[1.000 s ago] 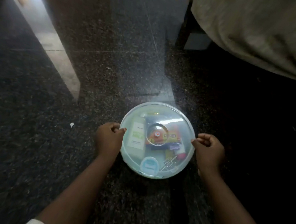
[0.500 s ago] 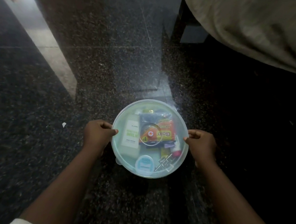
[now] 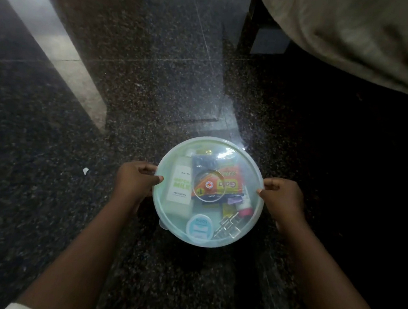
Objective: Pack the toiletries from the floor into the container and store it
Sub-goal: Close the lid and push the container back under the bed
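Observation:
A round pale-green container point(image 3: 252, 172) with a clear lid is held over the dark granite floor. Through the lid I see a white body lotion bottle point(image 3: 180, 189), an orange packet point(image 3: 222, 183), a small blue round tin point(image 3: 199, 227), a pink-capped tube point(image 3: 243, 209) and some metal clips point(image 3: 227, 226). My left hand point(image 3: 136, 182) grips the container's left rim, thumb on the lid. My right hand point(image 3: 283, 197) grips the right rim the same way. Both hands are curled around the edge.
Dark speckled granite floor point(image 3: 154, 90) all around. A bed with a beige cover point(image 3: 351, 32) overhangs the upper right, with a dark gap beneath it. A light stone strip point(image 3: 75, 77) runs along the left. A small white scrap point(image 3: 85, 170) lies on the floor.
The container has come closer to me and looks larger, held between both hands, which keep the same grip on its rim. The view has shifted slightly.

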`<state>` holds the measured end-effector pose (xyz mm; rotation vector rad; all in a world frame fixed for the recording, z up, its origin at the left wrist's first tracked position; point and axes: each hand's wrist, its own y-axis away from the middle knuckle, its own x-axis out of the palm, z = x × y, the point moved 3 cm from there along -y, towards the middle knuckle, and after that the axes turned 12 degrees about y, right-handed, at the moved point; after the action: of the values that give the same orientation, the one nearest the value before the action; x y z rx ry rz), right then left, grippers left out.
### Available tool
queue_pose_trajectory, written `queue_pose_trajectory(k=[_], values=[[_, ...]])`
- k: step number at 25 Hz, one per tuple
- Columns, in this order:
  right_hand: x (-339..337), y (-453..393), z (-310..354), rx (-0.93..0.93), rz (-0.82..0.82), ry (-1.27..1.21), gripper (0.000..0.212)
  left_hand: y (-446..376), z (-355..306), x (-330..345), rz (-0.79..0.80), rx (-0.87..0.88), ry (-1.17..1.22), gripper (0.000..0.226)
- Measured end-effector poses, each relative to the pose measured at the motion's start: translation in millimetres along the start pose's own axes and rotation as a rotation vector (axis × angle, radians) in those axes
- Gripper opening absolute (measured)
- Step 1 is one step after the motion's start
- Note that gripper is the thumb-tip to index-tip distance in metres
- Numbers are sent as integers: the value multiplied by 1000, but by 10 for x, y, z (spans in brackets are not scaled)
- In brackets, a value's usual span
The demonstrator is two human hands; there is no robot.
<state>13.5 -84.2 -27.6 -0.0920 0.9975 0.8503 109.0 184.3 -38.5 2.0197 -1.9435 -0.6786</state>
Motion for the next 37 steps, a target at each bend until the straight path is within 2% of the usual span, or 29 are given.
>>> queue_pose_trajectory(k=[4,7,9,13,16,20,23,28,32,34,37], values=[[57,81,107,-75,-33,379,17,-17,64,16,-7,-19,67,26],[53,68,98,-62,-36,367,8,-27,52,45,-54,79,-83,32],[18,-17,50,-53,-31,276,8,-44,53,33,-56,96,-114,31],[24,-59,-18,18,66,0,19,-30,82,4,22,-31,91,21],[33,-76,-17,53,115,-113,21,-27,88,10,55,-122,221,21],[80,38,-91,105,322,-376,28,131,201,-2,142,-188,233,7],[135,187,-220,140,426,-630,31,242,319,18,271,-225,249,16],[17,220,-411,173,490,-886,30,162,152,122,426,-144,323,27],[-92,263,-557,205,541,-989,54,86,-85,396,545,-63,305,37],[-59,357,-630,235,593,-1055,58,75,-212,579,624,-33,346,37],[-42,449,-689,202,640,-1205,44,104,-370,909,668,18,375,37]])
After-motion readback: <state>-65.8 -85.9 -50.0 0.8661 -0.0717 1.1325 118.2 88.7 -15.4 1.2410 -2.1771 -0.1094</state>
